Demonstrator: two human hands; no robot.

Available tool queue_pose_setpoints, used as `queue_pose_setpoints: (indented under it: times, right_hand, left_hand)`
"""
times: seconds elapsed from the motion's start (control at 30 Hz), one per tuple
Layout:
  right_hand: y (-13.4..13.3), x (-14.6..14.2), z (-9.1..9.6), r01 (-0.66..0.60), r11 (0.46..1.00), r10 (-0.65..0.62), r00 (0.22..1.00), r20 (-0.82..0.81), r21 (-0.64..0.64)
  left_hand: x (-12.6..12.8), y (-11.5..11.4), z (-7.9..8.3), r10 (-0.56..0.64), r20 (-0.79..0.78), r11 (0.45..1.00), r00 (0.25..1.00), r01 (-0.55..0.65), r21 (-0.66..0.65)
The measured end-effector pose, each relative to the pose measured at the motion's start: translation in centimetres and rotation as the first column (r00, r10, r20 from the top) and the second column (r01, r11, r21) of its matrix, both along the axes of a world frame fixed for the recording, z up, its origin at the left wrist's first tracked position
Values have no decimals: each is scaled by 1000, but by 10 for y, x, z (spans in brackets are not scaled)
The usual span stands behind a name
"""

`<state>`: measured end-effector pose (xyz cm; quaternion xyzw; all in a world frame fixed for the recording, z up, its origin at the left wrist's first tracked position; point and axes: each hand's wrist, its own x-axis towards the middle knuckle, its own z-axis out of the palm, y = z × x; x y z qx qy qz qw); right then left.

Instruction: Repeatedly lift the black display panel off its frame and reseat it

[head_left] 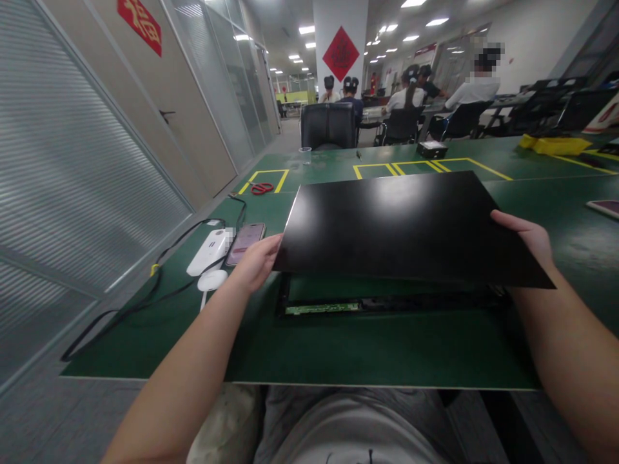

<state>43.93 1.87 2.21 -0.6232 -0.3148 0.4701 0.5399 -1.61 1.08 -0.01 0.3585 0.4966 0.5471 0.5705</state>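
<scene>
A large glossy black display panel point(391, 232) is held up off the table, gripped at both side edges. My left hand point(256, 261) is closed on its left edge, most fingers hidden beneath it. At the right edge, my right hand point(527, 235) clasps the panel with the thumb on top. Below the panel lies a black frame point(411, 303) on the green table, largely covered. A green circuit board strip point(323, 309) shows along the frame's near side.
On the left lie a phone point(246, 243), a white power bank point(207, 251), a round white charger point(212, 280) and a black cable point(145, 299). Farther back are red-handled scissors point(262, 188), a plastic cup point(305, 155) and a small black box point(432, 149). Several people sit beyond the green table point(377, 361).
</scene>
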Motion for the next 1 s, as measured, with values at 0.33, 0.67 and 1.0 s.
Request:
queue_pose_setpoints:
  times: [0.33,0.67,1.0]
  right_hand:
    - [0,-5,-4,19,995,1,977,-213,95]
    - [-8,-20,0,-242,958,281,895,-346,152]
    - [2,-10,-7,-285,958,287,951,-115,35]
  left_hand:
    - [-3,-1,4,1,64,999,998,1,-41]
    - [-12,4,2,148,38,985,988,-150,80]
    - [-11,-2,8,269,-8,937,963,-260,233]
